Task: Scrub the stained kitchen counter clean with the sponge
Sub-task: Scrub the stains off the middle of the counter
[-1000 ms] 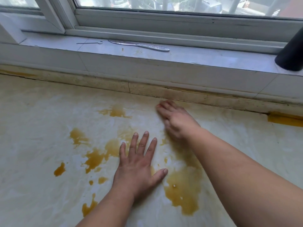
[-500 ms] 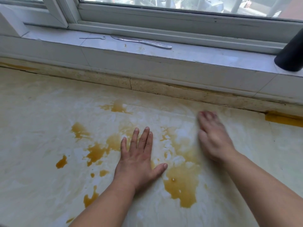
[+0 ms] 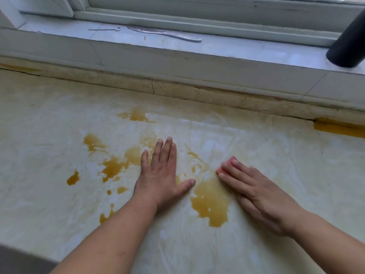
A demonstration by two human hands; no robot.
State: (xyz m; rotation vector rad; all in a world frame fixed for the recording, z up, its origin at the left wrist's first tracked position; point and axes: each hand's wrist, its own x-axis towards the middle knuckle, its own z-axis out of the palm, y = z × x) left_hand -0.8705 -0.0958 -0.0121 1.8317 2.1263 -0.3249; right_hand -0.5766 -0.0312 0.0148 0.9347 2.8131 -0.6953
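While pressed flat on the counter (image 3: 59, 135), left hand (image 3: 161, 175) lay palm down, fingers straight and close, thumb out toward the big stain (image 3: 211, 202). Right hand (image 3: 256, 192) lay low just right of that stain, fingers straight and together over a pink sponge (image 3: 227, 165), only its corners showing. On the sill (image 3: 246, 50): a knife (image 3: 166, 34), a thin hook (image 3: 104, 29), a black cylinder (image 3: 349, 44). Since half a second before, right hand had come nearer and toward the left hand.
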